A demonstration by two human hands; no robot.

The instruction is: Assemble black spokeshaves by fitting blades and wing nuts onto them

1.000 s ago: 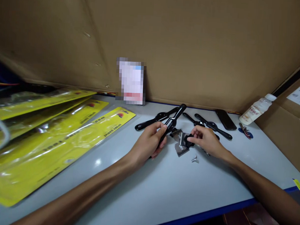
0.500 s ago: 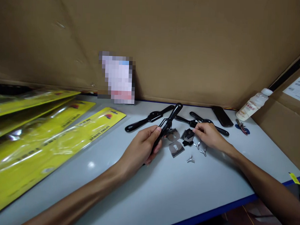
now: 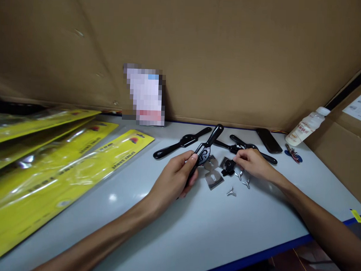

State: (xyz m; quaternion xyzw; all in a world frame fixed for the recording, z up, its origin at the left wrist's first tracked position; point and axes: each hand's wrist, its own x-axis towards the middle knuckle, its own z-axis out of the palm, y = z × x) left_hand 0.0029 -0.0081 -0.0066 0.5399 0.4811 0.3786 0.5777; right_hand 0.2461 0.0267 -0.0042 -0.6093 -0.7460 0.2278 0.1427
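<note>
My left hand is closed round the lower handle of a black spokeshave body, held tilted with its other handle pointing up and away. To its right, my right hand pinches the edge of a small black cap above another dark piece. Flat steel blades with slots lie between my hands, partly overlapping. Silver wing screws are scattered just below my right fingers. Behind lie more black spokeshave bodies, one at the left and others behind my right hand.
Yellow blister-pack cards fan out across the table's left side. A dark phone, keys and a white-capped bottle stand or lie at the back right. Cardboard walls enclose the table; a pixelated sheet leans at the back.
The small black cap in my right fingers has tilted and shifted slightly. My left hand still holds the spokeshave body, turned a little. The whole view has shifted slightly.
</note>
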